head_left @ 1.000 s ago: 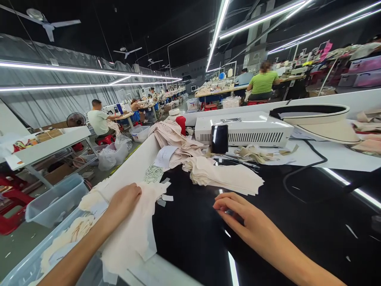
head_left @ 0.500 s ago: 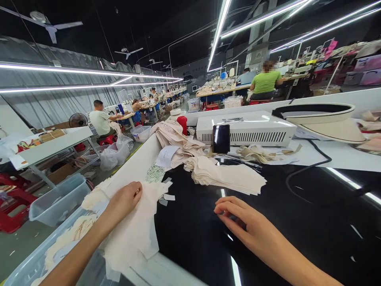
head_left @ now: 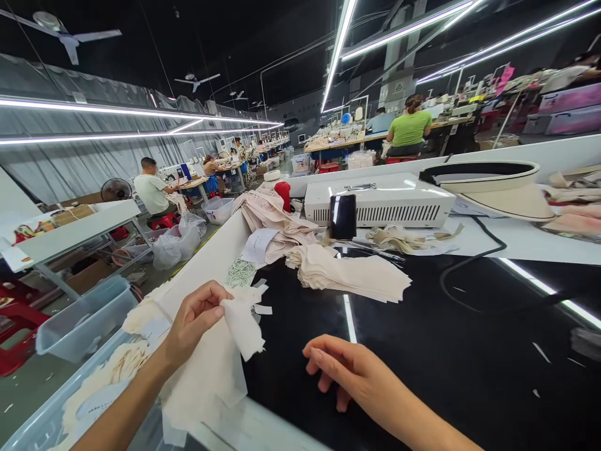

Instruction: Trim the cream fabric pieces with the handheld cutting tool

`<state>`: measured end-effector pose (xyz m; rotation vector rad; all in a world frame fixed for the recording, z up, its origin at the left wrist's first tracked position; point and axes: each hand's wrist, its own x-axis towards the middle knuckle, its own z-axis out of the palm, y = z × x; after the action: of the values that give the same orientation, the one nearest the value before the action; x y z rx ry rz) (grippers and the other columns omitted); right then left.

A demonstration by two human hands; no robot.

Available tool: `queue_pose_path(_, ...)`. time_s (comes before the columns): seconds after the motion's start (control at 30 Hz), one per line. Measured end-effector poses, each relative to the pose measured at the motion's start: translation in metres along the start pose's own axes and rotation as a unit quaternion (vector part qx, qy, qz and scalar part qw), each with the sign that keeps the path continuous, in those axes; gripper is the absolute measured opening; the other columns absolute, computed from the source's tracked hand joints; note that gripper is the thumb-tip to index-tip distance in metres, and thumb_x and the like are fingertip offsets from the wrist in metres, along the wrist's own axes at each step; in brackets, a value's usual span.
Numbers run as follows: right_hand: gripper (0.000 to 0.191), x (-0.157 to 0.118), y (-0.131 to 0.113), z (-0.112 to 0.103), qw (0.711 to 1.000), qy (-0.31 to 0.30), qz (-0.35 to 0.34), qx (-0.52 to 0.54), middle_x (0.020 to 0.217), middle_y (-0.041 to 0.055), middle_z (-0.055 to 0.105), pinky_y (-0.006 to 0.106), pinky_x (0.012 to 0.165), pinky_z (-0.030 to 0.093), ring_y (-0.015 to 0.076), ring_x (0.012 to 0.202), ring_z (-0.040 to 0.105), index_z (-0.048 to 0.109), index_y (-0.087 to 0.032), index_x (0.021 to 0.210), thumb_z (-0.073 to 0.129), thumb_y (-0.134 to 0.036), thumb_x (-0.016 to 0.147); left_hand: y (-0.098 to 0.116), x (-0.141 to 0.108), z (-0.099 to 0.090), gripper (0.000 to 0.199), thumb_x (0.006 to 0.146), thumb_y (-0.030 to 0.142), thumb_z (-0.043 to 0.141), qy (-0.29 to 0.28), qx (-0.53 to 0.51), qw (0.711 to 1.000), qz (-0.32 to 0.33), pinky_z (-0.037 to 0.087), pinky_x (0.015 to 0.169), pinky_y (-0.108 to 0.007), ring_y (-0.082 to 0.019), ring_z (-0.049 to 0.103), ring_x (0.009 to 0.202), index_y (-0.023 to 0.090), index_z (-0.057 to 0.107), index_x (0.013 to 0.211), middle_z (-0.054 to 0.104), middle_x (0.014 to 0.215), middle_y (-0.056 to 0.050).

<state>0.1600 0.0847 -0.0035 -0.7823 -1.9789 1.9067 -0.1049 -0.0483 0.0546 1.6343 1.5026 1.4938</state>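
My left hand [head_left: 200,316] pinches a cream fabric piece [head_left: 245,329] by its edge and lifts it above a pile of similar cut pieces [head_left: 206,388] at the table's left edge. My right hand [head_left: 345,369] hovers over the glossy black tabletop [head_left: 422,351], holding nothing, its fingers loosely curled and apart. Beyond the hands lies a fanned stack of cream cut pieces [head_left: 350,274]. Pale pink fabric [head_left: 277,219] is heaped behind it, with a white paper label [head_left: 259,245] on it. A tangle of light green cord [head_left: 240,273] sits near the left hand.
A phone [head_left: 343,217] leans upright against a white vented box [head_left: 380,203]. A cream visor [head_left: 493,188] and a black cable [head_left: 498,241] are to the right. Blue bins [head_left: 89,319] stand at left. Co-workers sit farther back, one in a green shirt [head_left: 409,131].
My left hand has lifted a fabric piece off the pile by its edge. My right hand has moved left and slightly down, nearer the pile. The view has shifted slightly.
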Motion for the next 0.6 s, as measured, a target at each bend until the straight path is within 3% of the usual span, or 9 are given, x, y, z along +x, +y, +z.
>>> queue_pose_path(0.1,0.079,-0.004,-0.005,0.022,0.983,-0.017,0.100,0.151,0.088,0.0086,0.071,0.023,0.049,0.054,0.0179,0.073,0.067,0.073,-0.015,0.101,0.070,-0.087,0.068,0.009,0.001,0.017,0.037,0.092,0.054,0.062,-0.012,-0.094,0.995,0.030,0.043,0.067,-0.029,-0.018,0.050,0.073,0.022,0.049,0.081,0.051,0.074,-0.001)
queue_pose_path(0.23,0.079,-0.010,-0.012,0.044,0.930,-0.067,0.179,0.315,0.089,0.0120,0.075,0.021,0.049,0.056,0.0160,0.071,0.069,0.073,-0.011,0.100,0.070,-0.085,0.071,0.023,0.004,0.041,0.033,0.092,0.047,0.066,-0.044,-0.224,0.972,0.051,0.042,0.065,-0.027,-0.016,0.045,0.069,0.022,0.050,0.078,0.044,0.070,0.001)
queue_pose_path(0.33,0.060,-0.011,-0.014,0.049,0.896,-0.088,0.156,0.405,0.077,0.0043,0.071,0.015,0.053,0.055,0.0095,0.065,0.066,0.075,-0.012,0.092,0.084,-0.068,0.073,0.027,0.002,0.053,0.027,0.092,0.040,0.070,-0.087,-0.310,0.946,0.039,0.042,0.068,-0.027,-0.016,0.045,0.071,0.021,0.055,0.079,0.045,0.071,0.001)
queue_pose_path(0.43,0.047,-0.012,-0.013,0.044,0.891,-0.042,0.108,0.439,0.072,-0.0017,0.066,0.012,0.060,0.056,0.0052,0.063,0.062,0.075,-0.014,0.091,0.100,-0.042,0.064,0.025,-0.001,0.059,0.030,0.091,0.041,0.072,-0.099,-0.326,0.940,0.014,0.041,0.067,-0.026,-0.015,0.044,0.070,0.020,0.056,0.076,0.046,0.070,0.001)
queue_pose_path(0.5,0.046,-0.013,-0.011,0.038,0.893,-0.017,0.093,0.440,0.073,-0.0025,0.065,0.012,0.061,0.056,0.0038,0.063,0.059,0.075,-0.013,0.091,0.102,-0.035,0.062,0.022,-0.003,0.062,0.037,0.089,0.046,0.074,-0.084,-0.324,0.942,-0.020,0.040,0.064,-0.025,-0.015,0.043,0.067,0.019,0.055,0.072,0.046,0.068,0.001)
queue_pose_path(0.6,0.043,-0.018,-0.009,0.028,0.893,0.009,0.062,0.446,0.073,-0.0027,0.063,0.011,0.059,0.054,0.0031,0.062,0.056,0.077,-0.014,0.090,0.102,-0.035,0.063,0.016,-0.004,0.065,0.053,0.081,0.063,0.078,-0.013,-0.291,0.947,-0.132,0.038,0.058,-0.022,-0.012,0.037,0.060,0.019,0.052,0.067,0.045,0.062,0.002)
